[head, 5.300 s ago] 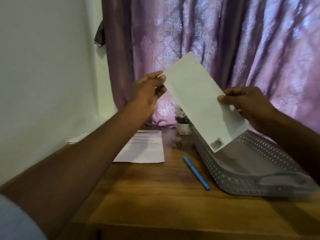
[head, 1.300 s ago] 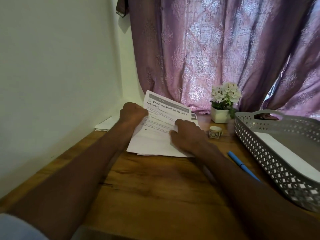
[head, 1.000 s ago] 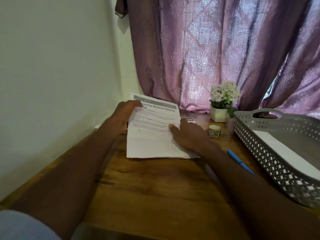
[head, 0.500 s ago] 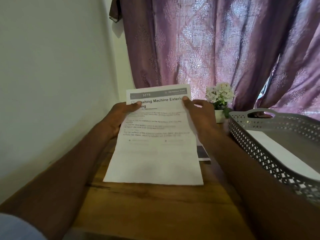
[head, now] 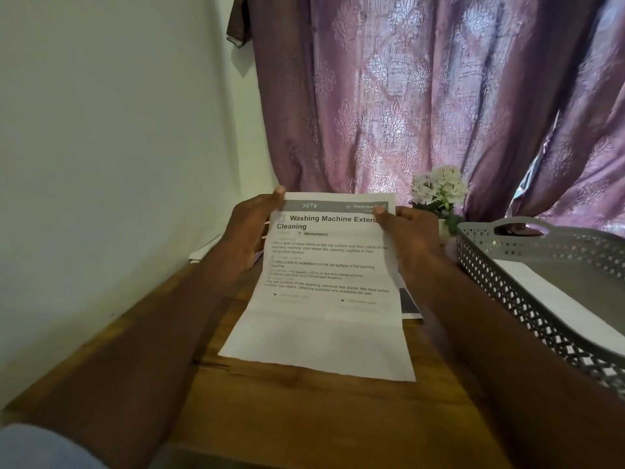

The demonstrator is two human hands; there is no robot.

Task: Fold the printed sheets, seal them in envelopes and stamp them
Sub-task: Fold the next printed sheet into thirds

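The person is holding one printed sheet (head: 324, 286) up by its two top corners, with the left hand (head: 248, 228) at ten o'clock of the page and the right hand (head: 411, 238) at two o'clock. Each grip is pinching the paper, thumb on the printed face and fingers behind, so neither grip is released. The sheet is leaning towards the person with its bottom edge trailing down at six o'clock over the wooden bench (head: 304, 411); whether that edge is resting on the wood cannot be told. Holding both upper corners is keeping the page square and taut, which looks like preparation for bringing the top edge down to make the first fold. A faint crease line is already crossing the lower third of the page.

Another printed page (head: 410, 304) is lying flat on the bench, peeking out from behind the held sheet at four o'clock, presumably waiting its turn. A grey perforated tray (head: 527, 299) is sitting at three o'clock with a white envelope (head: 558, 299) lying inside it, close enough for the right hand to reach. A small potted plant (head: 438, 194) is standing at one o'clock, in front of the purple curtain (head: 422, 96).
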